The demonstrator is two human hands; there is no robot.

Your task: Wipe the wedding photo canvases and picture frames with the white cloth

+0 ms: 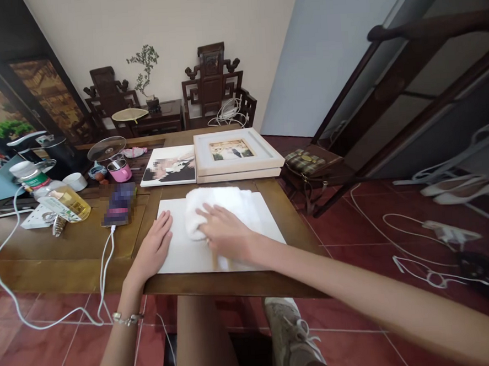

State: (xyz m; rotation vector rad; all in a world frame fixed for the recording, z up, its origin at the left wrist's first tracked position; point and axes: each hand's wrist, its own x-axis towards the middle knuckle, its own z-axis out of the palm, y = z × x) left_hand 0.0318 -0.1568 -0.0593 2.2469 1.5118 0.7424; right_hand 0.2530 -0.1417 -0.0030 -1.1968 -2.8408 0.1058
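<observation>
Here, white cloth (224,197) directly under right fingers (210,212), atop white board (180,257).

Palms down, side by side in front of me.
My left hand (159,240) lies flat, fingers extended and pointing away from me, its bare left forearm (122,334) slanting up from below. My right hand (222,228), slightly blurred, spreads its gently bent fingers (202,210), the right forearm (358,281) stretched inward from my right.
</observation>
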